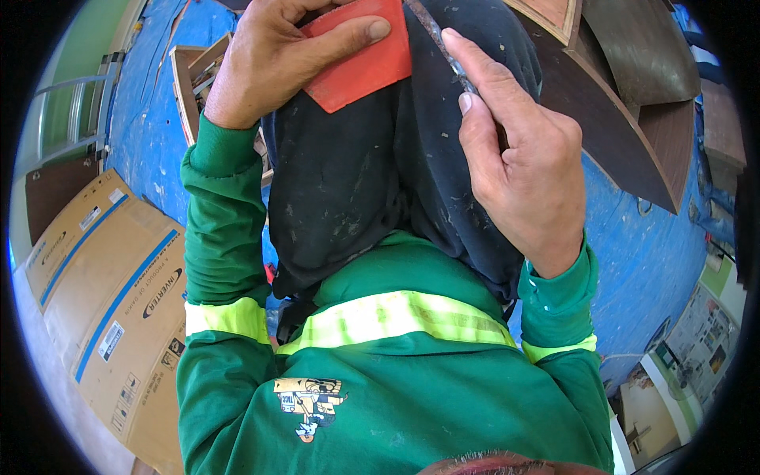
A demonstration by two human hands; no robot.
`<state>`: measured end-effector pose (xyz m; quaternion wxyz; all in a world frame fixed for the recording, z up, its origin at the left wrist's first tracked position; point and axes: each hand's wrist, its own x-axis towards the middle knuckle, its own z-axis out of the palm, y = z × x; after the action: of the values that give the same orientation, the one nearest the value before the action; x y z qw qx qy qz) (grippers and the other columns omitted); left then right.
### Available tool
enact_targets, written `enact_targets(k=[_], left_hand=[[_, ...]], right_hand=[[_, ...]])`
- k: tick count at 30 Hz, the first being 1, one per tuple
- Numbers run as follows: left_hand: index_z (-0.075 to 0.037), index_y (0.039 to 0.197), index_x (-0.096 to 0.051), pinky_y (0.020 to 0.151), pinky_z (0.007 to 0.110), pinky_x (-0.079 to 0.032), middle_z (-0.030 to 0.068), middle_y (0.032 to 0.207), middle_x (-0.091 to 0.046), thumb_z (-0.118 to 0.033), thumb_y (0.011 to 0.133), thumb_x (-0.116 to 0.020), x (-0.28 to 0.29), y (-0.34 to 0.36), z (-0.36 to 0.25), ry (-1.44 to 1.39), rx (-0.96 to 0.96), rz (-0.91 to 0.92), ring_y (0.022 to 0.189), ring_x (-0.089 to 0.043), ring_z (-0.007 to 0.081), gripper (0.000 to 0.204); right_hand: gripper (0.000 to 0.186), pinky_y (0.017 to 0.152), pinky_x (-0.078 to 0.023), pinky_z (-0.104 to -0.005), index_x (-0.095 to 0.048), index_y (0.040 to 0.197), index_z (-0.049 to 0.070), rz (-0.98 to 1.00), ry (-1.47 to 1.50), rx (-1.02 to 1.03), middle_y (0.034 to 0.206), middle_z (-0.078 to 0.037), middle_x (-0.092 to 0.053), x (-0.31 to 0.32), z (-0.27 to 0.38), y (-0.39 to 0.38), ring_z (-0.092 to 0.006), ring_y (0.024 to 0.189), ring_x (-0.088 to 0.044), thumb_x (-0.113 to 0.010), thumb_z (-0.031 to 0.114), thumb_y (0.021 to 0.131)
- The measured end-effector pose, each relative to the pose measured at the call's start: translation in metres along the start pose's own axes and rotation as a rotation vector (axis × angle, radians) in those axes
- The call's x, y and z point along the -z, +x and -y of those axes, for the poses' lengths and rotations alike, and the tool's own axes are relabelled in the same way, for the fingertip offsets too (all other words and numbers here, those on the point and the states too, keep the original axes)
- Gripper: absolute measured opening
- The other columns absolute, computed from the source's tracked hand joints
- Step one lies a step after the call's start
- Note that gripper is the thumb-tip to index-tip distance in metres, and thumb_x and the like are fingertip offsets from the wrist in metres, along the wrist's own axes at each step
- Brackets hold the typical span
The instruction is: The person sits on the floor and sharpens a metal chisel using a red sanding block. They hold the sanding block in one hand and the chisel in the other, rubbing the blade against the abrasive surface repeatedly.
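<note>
At the top of the head view, above my dark trousers (332, 182), my left hand (293, 51) grips a flat red plate (368, 67) with angled corners, its thumb pressed on the face. Part of that plate runs past the upper edge of the picture. My right hand (522, 142) is closed around a thin, dark, worn metal tool (437, 39), index finger stretched along it. The tool's upper end lies just right of the red plate, and its tip is cut off by the frame edge. I cannot tell what kind of tool it is.
Blue sheeting (158, 103) covers the floor. On the left lie large cardboard boxes (119, 317), with a metal ladder-like frame (71, 119) beyond. A wooden tray (186, 87) with items sits beside my left arm. Dark curved wooden panels (609, 119) stand at the upper right.
</note>
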<state>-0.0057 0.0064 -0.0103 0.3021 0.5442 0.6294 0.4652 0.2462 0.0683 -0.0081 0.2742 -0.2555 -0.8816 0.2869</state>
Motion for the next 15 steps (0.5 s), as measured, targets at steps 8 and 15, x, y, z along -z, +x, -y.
enact_targets(k=[8,15], left_hand=[[0.002,0.110,-0.078,0.072,0.024,-0.053,0.0000,0.092,-0.074,-0.011,0.094,-0.083,0.0010,-0.0010,-0.0035,0.025,0.024,0.001,0.082,-0.064,0.0051,0.022],[0.003,0.111,-0.078,0.072,0.024,-0.053,0.0001,0.091,-0.074,-0.012,0.094,-0.083,0.0018,-0.0009,0.0000,0.049,-0.033,0.009,0.082,-0.064,0.0052,0.023]], right_hand=[[0.051,0.062,-0.051,-0.0264,-0.067,0.143,0.008,0.023,-0.035,-0.009,0.110,-0.016,-0.079,0.0011,0.0033,-0.0022,-0.0119,0.063,-0.061,-0.063,-0.010,0.095],[0.051,0.065,-0.053,-0.0262,-0.067,0.143,0.006,0.040,-0.053,-0.010,0.115,-0.018,-0.078,0.0040,0.0064,-0.0051,-0.0112,0.069,-0.066,-0.063,-0.011,0.095]])
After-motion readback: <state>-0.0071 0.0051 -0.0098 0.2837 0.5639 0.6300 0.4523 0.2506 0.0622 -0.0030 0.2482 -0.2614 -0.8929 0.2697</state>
